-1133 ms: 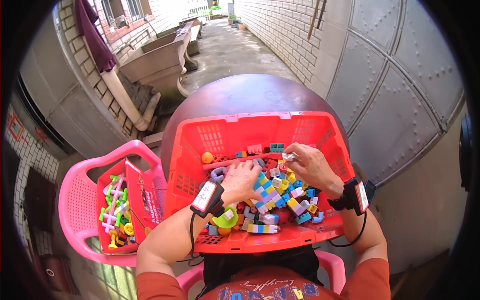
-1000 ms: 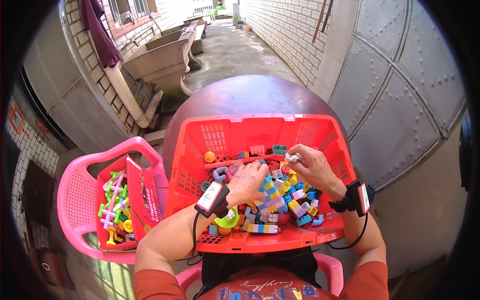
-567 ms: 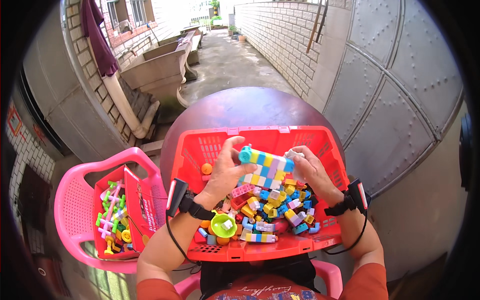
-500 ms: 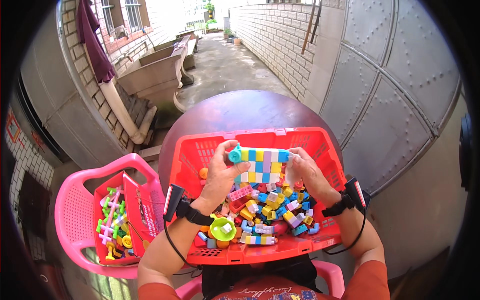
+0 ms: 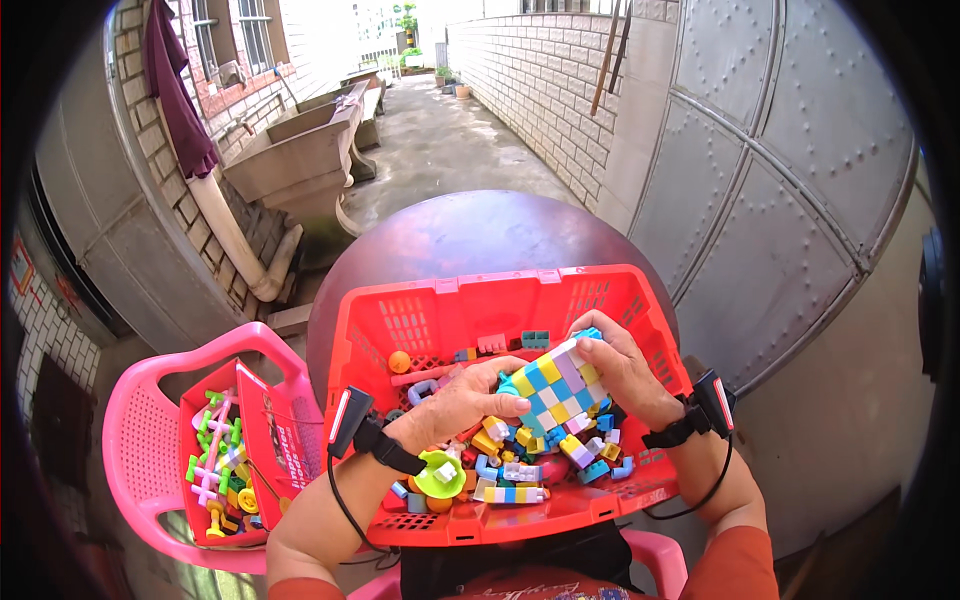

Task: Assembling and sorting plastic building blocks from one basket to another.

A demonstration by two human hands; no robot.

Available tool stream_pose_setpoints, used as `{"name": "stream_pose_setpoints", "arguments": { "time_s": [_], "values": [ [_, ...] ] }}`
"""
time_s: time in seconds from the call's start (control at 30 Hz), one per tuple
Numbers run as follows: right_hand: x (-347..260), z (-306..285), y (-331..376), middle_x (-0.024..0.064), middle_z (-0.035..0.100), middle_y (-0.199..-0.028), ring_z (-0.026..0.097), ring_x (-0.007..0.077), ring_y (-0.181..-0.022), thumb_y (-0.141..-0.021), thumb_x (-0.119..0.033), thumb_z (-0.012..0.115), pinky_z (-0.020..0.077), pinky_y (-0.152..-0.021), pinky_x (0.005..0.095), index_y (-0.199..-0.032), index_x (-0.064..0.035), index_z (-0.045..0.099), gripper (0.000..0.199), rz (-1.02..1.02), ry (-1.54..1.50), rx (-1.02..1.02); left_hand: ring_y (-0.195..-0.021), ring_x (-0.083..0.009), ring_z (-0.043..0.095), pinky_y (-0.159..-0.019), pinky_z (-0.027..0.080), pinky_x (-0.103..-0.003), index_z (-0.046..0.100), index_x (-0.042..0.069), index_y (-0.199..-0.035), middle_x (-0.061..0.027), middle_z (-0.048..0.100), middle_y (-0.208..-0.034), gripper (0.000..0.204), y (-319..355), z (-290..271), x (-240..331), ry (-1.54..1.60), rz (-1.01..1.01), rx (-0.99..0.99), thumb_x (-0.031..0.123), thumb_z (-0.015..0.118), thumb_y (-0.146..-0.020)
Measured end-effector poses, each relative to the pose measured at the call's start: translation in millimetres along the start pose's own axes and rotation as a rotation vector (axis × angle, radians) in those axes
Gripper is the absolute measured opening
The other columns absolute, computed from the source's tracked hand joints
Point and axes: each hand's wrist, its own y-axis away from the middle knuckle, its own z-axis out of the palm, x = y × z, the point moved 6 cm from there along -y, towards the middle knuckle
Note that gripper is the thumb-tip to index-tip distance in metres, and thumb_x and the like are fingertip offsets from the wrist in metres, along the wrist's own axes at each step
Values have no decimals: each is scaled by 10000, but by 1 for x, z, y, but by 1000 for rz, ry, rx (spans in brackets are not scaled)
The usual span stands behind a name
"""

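Observation:
A red plastic basket (image 5: 440, 310) rests on a round dark table (image 5: 470, 230) and holds several loose coloured building blocks (image 5: 520, 465). Both hands hold one assembled slab of pastel blocks (image 5: 553, 387), tilted above the pile. My left hand (image 5: 462, 398) grips its left end with the thumb on top. My right hand (image 5: 622, 372) wraps its right end. Each wrist carries a black strap with a small device. A green cup-shaped piece (image 5: 441, 473) lies just below my left wrist.
A pink plastic chair (image 5: 150, 400) to my left carries a red box (image 5: 265, 440) of colourful stick-shaped toy pieces (image 5: 220, 470). A grey riveted metal door (image 5: 780, 200) stands at right. Brick walls, a concrete trough (image 5: 300, 150) and a wet alley lie beyond the table.
The hands left the loose pile, lifted a joined strip of blocks above the basket, then brought it lower and tilted it; the camera also tipped upward a little.

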Motion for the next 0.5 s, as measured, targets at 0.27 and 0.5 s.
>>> {"name": "stream_pose_setpoints", "arguments": {
  "time_s": [0.27, 0.5],
  "values": [
    [13, 4, -3, 33, 565, -933, 551, 92, -840, -946, -273, 522, 456, -720, 224, -1103, -58, 487, 269, 55, -357, -90, -986, -123, 593, -906, 480, -277, 524, 6, -1203, -50, 616, -1045, 418, 1, -9, -5, 21, 14, 76, 90, 702, -834],
    [-1, -10, 0, 53, 575, -920, 567, 101, -843, -899, -239, 631, 473, -669, 255, -1101, -44, 494, 313, -213, 175, 152, -911, -115, 605, -772, 534, -258, 547, 24, -1130, -49, 606, -986, 359, 1, -13, 0, -103, 120, 192, 149, 706, -833]
  ]
}}
